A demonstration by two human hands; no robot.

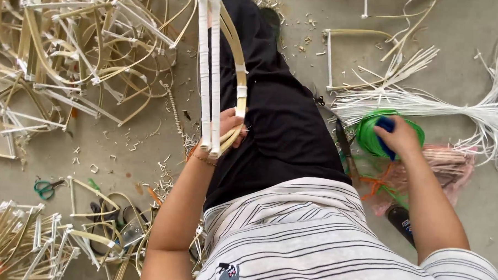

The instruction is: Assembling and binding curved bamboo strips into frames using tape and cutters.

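Left hand (227, 128) closed round taped bamboo frame (212, 72), upright over lap. Right hand (398, 137) gripped blue item on green cord coil (370, 133) — floor-side. Risk: one-handed frame could tip, slip.

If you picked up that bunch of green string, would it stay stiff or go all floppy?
Probably floppy: the green strip coil is made of thin loops, with loose strands trailing beside it. It likely feels light, since the right hand covers much of it with just the fingers. It might be a bit slippery, as the strands look shiny, like plastic.
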